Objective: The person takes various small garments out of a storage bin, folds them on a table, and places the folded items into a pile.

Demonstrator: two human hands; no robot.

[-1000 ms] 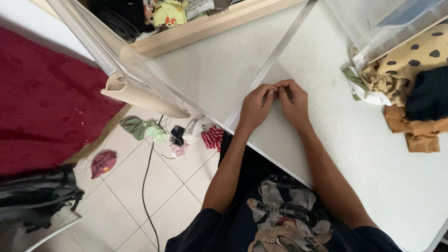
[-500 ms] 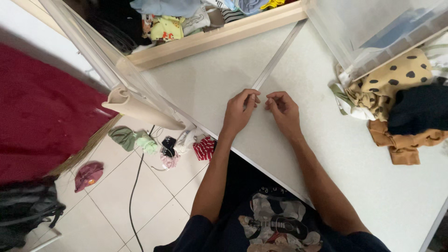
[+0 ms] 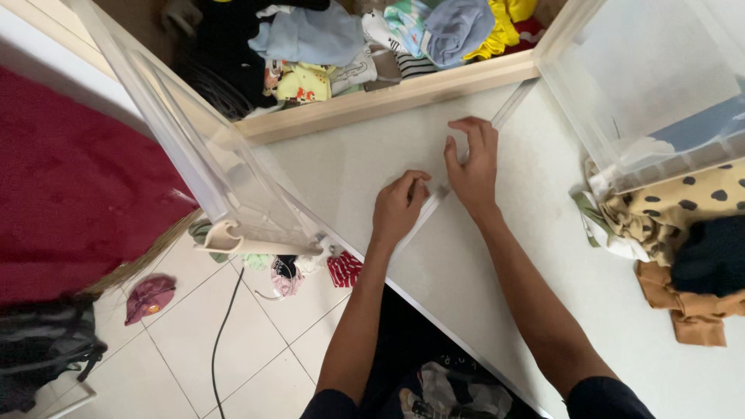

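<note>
My left hand [image 3: 399, 207] rests on the white table [image 3: 543, 279], fingers curled over the metal seam strip [image 3: 508, 109] that runs diagonally across the tabletop. My right hand [image 3: 472, 161] reaches farther along the same strip toward the wooden rail [image 3: 388, 97], fingers bent and apart, nothing in them. Whether the left hand pinches anything is hidden by its fingers.
A clear plastic bin [image 3: 652, 85] stands at the upper right, another clear bin [image 3: 194, 155] at the left table edge. Piled clothes [image 3: 365, 35] lie behind the wooden rail. Spotted and dark garments [image 3: 683, 233] lie on the right. Small clothes [image 3: 341, 268], a cable and a dark bag [image 3: 39, 349] are on the tiled floor.
My hands were together on the strip, then parted. The right hand has reached farther along the strip toward the rail. The view has tilted up toward the clothes pile.
</note>
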